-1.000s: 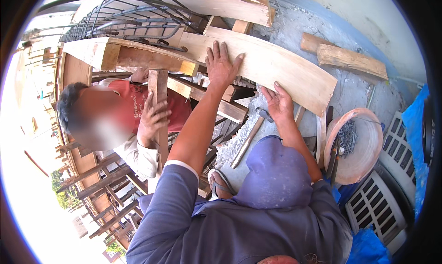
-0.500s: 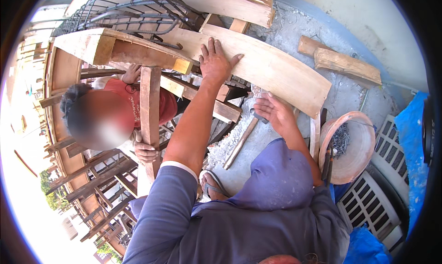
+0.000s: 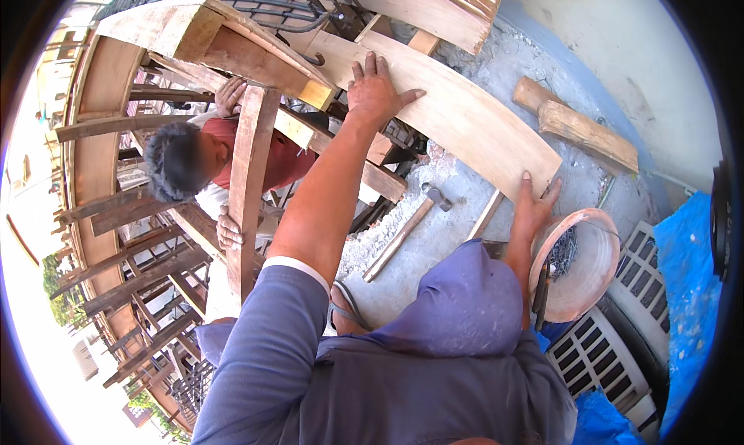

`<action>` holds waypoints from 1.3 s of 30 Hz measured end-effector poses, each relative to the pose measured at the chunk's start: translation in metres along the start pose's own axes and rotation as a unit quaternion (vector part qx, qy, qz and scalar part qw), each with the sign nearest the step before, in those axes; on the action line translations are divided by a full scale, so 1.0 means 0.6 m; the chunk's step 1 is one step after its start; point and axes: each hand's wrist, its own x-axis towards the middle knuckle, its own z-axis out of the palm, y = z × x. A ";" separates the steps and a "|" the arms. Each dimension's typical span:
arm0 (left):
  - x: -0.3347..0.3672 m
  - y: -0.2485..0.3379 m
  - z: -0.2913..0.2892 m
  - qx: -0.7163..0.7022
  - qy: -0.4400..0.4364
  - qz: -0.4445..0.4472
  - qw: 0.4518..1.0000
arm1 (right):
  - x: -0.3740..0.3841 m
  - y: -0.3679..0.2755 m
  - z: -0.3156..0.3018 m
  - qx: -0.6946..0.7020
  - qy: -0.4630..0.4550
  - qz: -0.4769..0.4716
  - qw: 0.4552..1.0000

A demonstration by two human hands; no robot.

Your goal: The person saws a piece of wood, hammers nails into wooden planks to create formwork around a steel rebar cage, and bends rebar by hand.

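A pale, curved plywood strip (image 3: 465,108) lies across timber supports in front of me. My left hand (image 3: 375,96) rests flat on its far left part, fingers spread. At the strip's near right end, my right hand (image 3: 532,208) grips the corner, thumb on the upper face; some of its fingers are hidden. A hammer (image 3: 407,232) with a wooden handle lies on the concrete between my arms. Next to my right wrist stands a round bucket (image 3: 601,286) with nails (image 3: 563,251) inside and dark-handled pliers (image 3: 540,294) at its rim.
Left of my arm, a co-worker (image 3: 256,154) in red holds an upright timber (image 3: 252,174) within the wooden framework. Bent rebar (image 3: 256,11) runs along the far left. Wood blocks (image 3: 585,131) lie by the wall; plastic crates (image 3: 604,352) and blue sheeting (image 3: 686,290) are at right.
My right hand has moved right and nearer, from above the hammer to the plywood's end. The hammer now shows fully. My left hand stays on the strip. The co-worker's head has shifted.
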 end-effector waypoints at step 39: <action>0.031 -0.034 -0.011 0.006 -0.109 0.080 0.991 | -0.017 -0.036 0.004 -0.065 0.000 -0.041 0.997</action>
